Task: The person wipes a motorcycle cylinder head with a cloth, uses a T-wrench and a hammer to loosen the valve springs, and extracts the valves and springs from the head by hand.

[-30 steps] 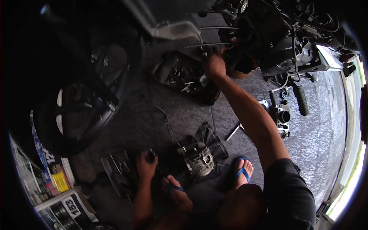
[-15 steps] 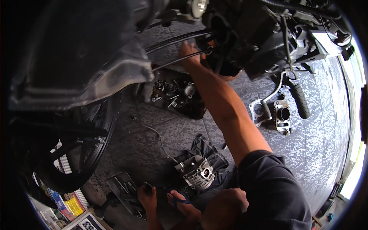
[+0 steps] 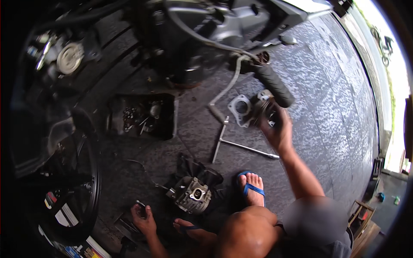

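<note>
My right hand, blurred, is closed around a metal cylinder block at the centre right, beside a flat metal plate with a large round hole. My left hand is low at the left, its fingers closed on a small dark object, too small to identify. Between my hands, a finned cylinder head lies on black cloth. A metal T-handle wrench lies just below the plate.
Above is a partly stripped motorcycle with a dangling handlebar grip. A black tray holds several small metal parts. A black wheel stands at the left, near printed papers. A wooden stool is at lower right.
My right hand has moved from under the motorcycle down and right to the cylinder block. The view has shifted, bringing the T-wrench into clear sight. My left hand stays low, still closed.
</note>
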`<state>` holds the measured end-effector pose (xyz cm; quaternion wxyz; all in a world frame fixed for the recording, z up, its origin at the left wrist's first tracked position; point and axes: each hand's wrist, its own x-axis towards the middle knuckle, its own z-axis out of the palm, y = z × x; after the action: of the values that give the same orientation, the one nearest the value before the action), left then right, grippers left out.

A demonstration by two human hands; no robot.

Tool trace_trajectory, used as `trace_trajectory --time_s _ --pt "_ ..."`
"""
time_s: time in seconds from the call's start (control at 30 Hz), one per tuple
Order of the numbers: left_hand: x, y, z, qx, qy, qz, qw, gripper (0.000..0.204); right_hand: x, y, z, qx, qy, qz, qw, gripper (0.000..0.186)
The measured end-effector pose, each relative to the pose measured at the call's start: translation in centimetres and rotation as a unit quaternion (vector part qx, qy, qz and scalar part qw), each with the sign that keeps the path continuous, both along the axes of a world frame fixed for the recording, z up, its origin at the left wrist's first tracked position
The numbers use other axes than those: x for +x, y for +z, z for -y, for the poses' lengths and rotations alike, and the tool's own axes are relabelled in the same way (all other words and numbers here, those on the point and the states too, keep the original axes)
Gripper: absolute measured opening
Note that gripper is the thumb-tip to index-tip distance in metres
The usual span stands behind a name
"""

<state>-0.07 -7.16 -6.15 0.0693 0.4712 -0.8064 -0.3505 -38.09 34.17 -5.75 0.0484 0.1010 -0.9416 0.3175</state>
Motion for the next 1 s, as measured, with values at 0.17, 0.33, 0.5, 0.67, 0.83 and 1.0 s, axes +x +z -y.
trace_trajectory --time_s 0.17,0.33,0.5,0.67,0.83,1.0 --pt "-5.2 1.2 -1.9 -0.052 -0.173 0.06 0.982 0.042 -15.0 -5.0 -9.7 0.093 -0.188 0.001 0.978 0.058" --pt "-10.4 4.1 -3.0 -0.036 -0.211 0.052 0.975 0.04 -20.0 -8.4 -11.0 0.181 -0.153 0.098 0.966 0.056" --pt "-10.7 5.0 -1.9 -0.082 -0.231 0.061 0.968 0.042 -19.3 -6.1 -5.9 0.186 -0.102 -0.015 0.977 0.043" --pt "-13.5 5.5 -5.1 -0.076 -0.24 0.056 0.966 0.04 -18.7 -6.7 -2.1 0.299 -0.017 0.152 0.942 0.027" --pt "-15.3 5.5 -6.1 -0.087 -0.293 0.032 0.952 0.041 -18.4 -7.6 -0.5 0.326 -0.029 0.159 0.932 0.027" --pt "-15.5 6.0 -6.6 -0.089 -0.317 0.048 0.943 0.043 -17.5 -5.2 -2.5 0.246 -0.087 0.106 0.96 0.026"
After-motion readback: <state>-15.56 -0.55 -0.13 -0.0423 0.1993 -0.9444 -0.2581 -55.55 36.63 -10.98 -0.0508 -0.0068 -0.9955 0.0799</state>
